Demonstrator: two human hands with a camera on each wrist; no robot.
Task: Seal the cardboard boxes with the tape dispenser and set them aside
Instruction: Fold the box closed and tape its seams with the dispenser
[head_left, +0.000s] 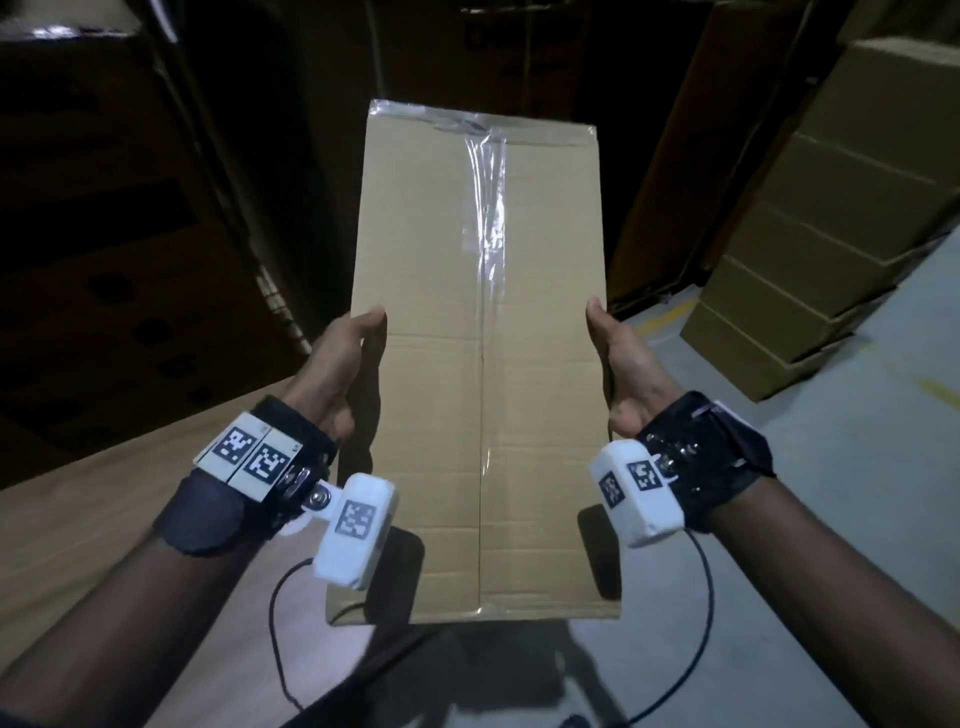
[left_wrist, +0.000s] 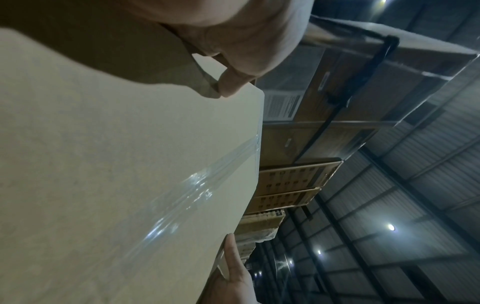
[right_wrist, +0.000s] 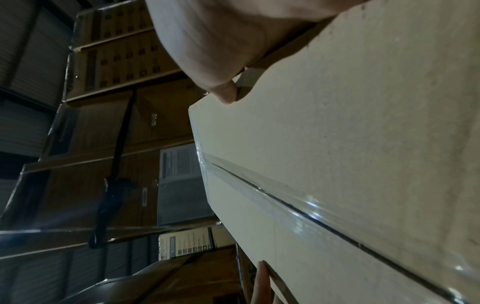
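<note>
A: What can't you see?
B: The fingers under the cardboard box (head_left: 480, 364); only thumbs show on top. The upper left of the frame is too dark to read.
A: And the hands?
B: The left hand (head_left: 337, 374) and right hand (head_left: 623, 374) clasp its side edges, mid-frame, clear tape (head_left: 485, 208) along the seam.
A: The room?
B: Grey floor (head_left: 831, 519), stacked boxes (head_left: 831, 218) upper right.
</note>
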